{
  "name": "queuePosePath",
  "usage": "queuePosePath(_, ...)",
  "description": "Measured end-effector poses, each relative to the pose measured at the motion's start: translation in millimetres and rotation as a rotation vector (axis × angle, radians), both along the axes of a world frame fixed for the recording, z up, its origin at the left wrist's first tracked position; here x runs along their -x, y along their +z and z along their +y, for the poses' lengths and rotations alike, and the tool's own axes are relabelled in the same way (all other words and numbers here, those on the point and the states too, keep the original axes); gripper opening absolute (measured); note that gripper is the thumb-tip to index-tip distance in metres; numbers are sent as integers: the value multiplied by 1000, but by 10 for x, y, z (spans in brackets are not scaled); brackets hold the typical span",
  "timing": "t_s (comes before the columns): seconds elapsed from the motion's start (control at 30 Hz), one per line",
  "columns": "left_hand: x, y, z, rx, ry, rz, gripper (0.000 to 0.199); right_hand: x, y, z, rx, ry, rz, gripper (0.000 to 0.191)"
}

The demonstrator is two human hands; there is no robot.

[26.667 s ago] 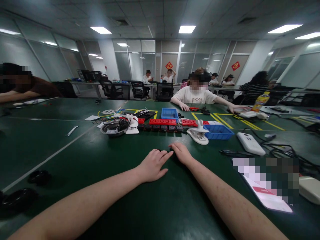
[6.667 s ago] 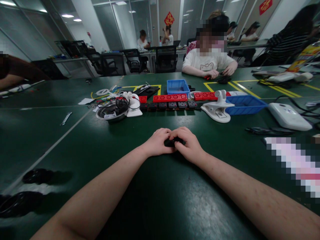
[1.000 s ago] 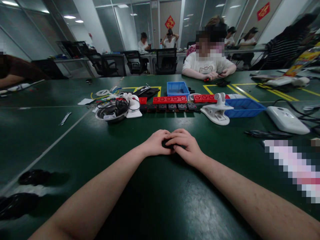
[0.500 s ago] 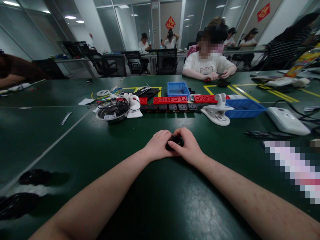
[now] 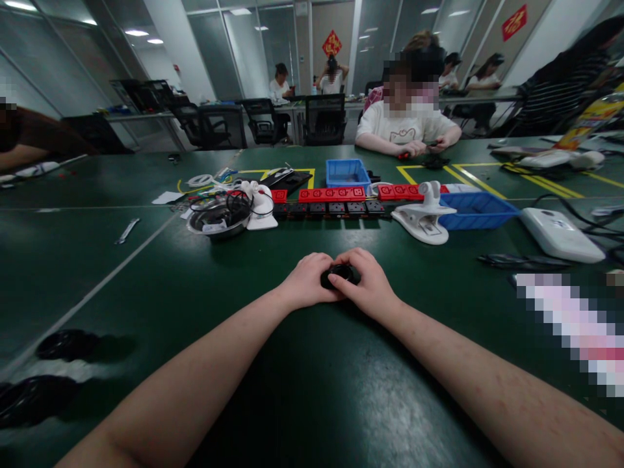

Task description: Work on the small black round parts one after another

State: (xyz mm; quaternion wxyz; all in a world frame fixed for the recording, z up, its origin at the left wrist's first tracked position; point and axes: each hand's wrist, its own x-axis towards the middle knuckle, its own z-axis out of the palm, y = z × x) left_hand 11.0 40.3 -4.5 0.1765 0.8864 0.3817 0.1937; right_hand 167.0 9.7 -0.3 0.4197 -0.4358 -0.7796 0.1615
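Note:
A small black rounded object [image 5: 327,278] with a ring-shaped top is held between my two hands over the middle of the green table [image 5: 312,377]. My left hand [image 5: 308,281] is closed around its left side, and part of that hand's fingers is hidden behind the object. From the other side my right hand [image 5: 369,281] grips it, thumb across the front and index finger curved over the back. The object's exact kind cannot be made out. Two glossy black rounded things [image 5: 68,344] lie at the lower left.
Beyond my hands runs a row of red and black power sockets [image 5: 331,195]. Left of it stands a metal bowl [image 5: 219,227] of cables; right, a white clip stand [image 5: 424,224] and a blue tray [image 5: 480,211]. A wrench [image 5: 127,231] lies left. A person [image 5: 407,127] sits opposite.
Both hands keep their hold on the black object. It has turned or tilted slightly between them, and my left hand has shifted a little.

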Motion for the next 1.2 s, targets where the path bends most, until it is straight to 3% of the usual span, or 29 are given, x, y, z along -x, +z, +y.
queuePosePath(0.3,27,-6,17,48,-90,-47,43,-37,45,-22,-44,262,77,18)
queuePosePath(0.4,22,-6,10,47,-75,-53,49,-38,43,-36,-59,238,62,18)
queuePosePath(0.67,10,-36,1,23,-42,-16,57,-15,-24,-12,-44,39,39,41)
queuePosePath(0.93,-7,-13,-47,-90,78,68,55,15,-25,5,-3,-54,-39,30)
queuePosePath(1.07,-21,-2,-45,-100,64,80,40,21,-25,7,10,-68,-50,26)
queuePosePath(1.2,-21,19,-31,-31,47,22,40,14,-10,3,1,-39,-38,18)
